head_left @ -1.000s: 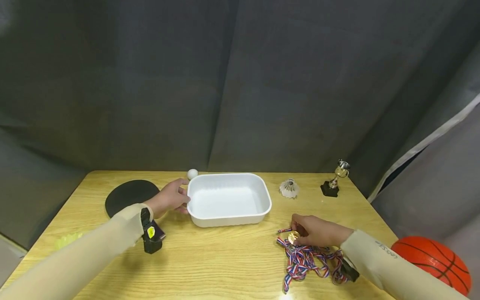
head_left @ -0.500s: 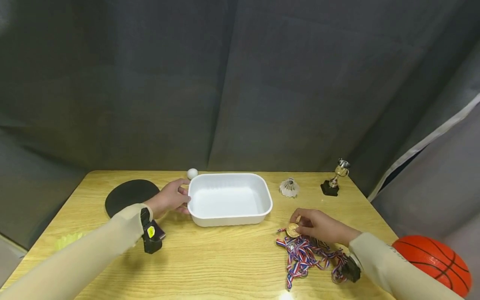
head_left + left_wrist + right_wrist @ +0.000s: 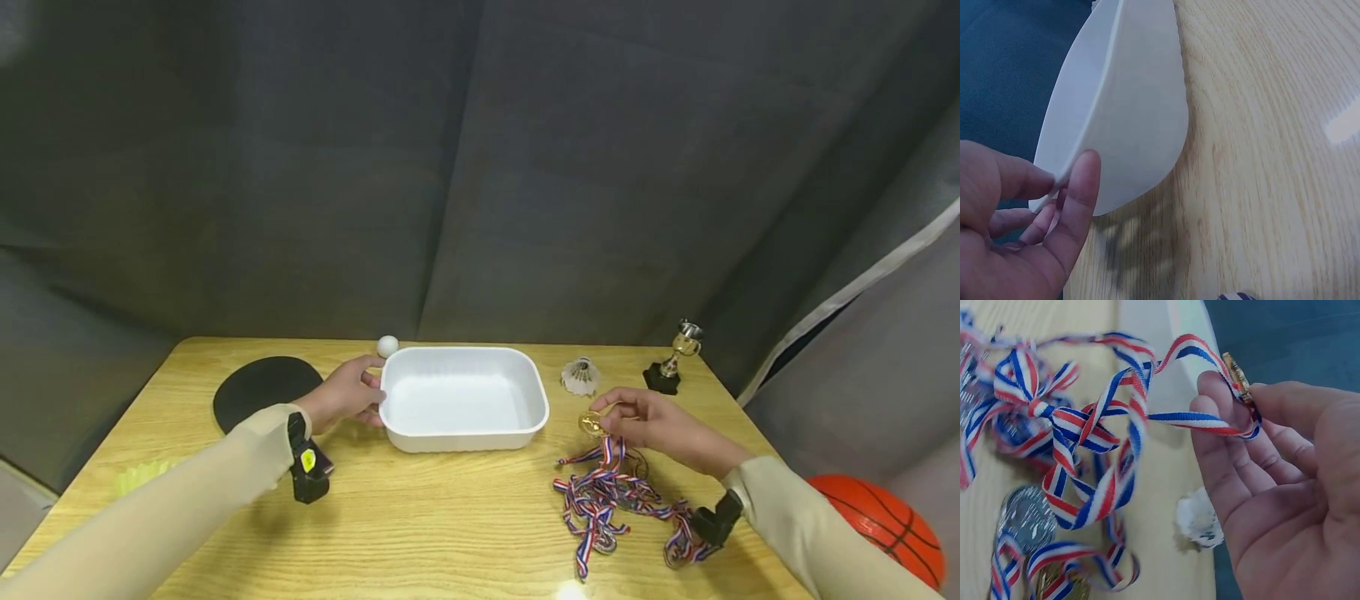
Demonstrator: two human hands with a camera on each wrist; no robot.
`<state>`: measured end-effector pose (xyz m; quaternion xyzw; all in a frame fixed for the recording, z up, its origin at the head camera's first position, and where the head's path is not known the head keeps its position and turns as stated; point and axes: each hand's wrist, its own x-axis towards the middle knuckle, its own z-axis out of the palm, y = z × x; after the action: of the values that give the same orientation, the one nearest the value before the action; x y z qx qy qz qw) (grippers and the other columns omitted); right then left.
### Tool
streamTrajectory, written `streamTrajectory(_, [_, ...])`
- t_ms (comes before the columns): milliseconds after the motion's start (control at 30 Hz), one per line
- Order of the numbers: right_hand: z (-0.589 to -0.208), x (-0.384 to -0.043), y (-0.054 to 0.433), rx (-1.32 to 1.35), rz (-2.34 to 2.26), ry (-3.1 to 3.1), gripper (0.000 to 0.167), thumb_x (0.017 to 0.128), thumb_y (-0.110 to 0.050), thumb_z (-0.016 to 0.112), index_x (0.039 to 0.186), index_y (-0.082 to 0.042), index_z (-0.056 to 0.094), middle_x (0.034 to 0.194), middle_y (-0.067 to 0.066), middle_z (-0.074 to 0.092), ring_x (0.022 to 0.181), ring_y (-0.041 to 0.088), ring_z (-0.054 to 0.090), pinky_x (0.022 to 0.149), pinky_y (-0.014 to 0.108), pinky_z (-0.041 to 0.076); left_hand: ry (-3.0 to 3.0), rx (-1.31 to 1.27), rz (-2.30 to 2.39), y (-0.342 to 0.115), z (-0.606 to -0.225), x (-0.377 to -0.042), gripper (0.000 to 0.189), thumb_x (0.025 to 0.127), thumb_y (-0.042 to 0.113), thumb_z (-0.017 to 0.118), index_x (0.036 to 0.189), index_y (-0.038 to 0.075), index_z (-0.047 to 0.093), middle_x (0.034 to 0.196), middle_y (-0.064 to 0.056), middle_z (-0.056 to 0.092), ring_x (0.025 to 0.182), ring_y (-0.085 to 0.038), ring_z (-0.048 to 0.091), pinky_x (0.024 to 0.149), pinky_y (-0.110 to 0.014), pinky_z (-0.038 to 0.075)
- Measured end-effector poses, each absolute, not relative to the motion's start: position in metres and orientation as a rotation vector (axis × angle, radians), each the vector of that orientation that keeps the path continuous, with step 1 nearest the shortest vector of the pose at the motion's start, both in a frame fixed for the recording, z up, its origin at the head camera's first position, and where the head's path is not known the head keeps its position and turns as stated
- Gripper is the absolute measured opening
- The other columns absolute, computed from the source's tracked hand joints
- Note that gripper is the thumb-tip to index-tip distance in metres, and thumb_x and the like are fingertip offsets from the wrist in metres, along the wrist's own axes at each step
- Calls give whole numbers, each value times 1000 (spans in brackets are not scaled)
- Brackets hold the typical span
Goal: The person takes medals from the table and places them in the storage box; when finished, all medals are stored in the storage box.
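Note:
My left hand [image 3: 347,392] pinches the left rim of a white plastic tub [image 3: 465,442], thumb and fingers on either side of the edge in the left wrist view. The tub stands on the wooden table with nothing in it. To its right, my right hand [image 3: 656,427] holds a gold medal [image 3: 591,423] above the table between thumb and fingers. Its red, white and blue ribbon [image 3: 1188,419] runs down into a tangled heap of ribbons [image 3: 596,492]. Several other medals lie among them, such as a silver medal [image 3: 1027,519].
Behind the medals are a shuttlecock [image 3: 581,377] and a small trophy cup [image 3: 675,358]. A white ball [image 3: 387,347] sits at the tub's back left corner. Left lie a black round flat thing [image 3: 264,390] and a yellow-green object [image 3: 142,477]. A red basketball [image 3: 885,525] is far right.
My right hand has lifted the gold medal up and away from the heap, drawing its ribbon upward. The left hand keeps its grip on the tub's rim.

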<state>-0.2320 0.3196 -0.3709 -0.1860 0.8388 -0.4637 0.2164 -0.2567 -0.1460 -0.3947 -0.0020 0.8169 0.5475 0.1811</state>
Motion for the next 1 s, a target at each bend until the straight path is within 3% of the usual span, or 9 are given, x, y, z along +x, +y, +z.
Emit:
streamTrajectory(267, [-344, -230, 315, -597, -1556, 2266, 24, 106, -10, 58, 130, -3, 59, 98, -8, 73, 87, 2, 69, 75, 21, 67, 2311, -11, 1549, -143, -398, -260, 66, 100, -5, 56, 161, -1, 30, 125, -24, 49, 98, -33, 69, 76, -36, 73])
streamTrajectory(633, [-293, -227, 309, -582, -1695, 2272, 23, 106, -8, 59, 129, -6, 59, 104, -5, 75, 89, 4, 70, 77, 18, 67, 2308, -2, 1551, -141, -399, -262, 66, 100, -4, 56, 161, -1, 30, 126, -24, 47, 88, -26, 67, 76, -36, 73])
streamTrajectory(867, [-269, -229, 301, -673, -1810, 2193, 24, 105, -1, 58, 128, -6, 59, 107, 0, 76, 89, 7, 73, 79, 19, 69, 2307, 14, 1566, -142, -397, -260, 68, 100, -5, 56, 161, -2, 28, 124, -24, 47, 92, -30, 69, 73, -35, 72])
streamTrajectory(1000, [-256, -230, 296, -693, -1826, 2213, 25, 105, -2, 59, 129, -6, 59, 105, 1, 75, 85, 8, 72, 68, 14, 64, 2308, 13, 1571, -141, -398, -261, 68, 99, -5, 56, 161, -3, 27, 123, -24, 48, 92, -29, 69, 72, -34, 72])
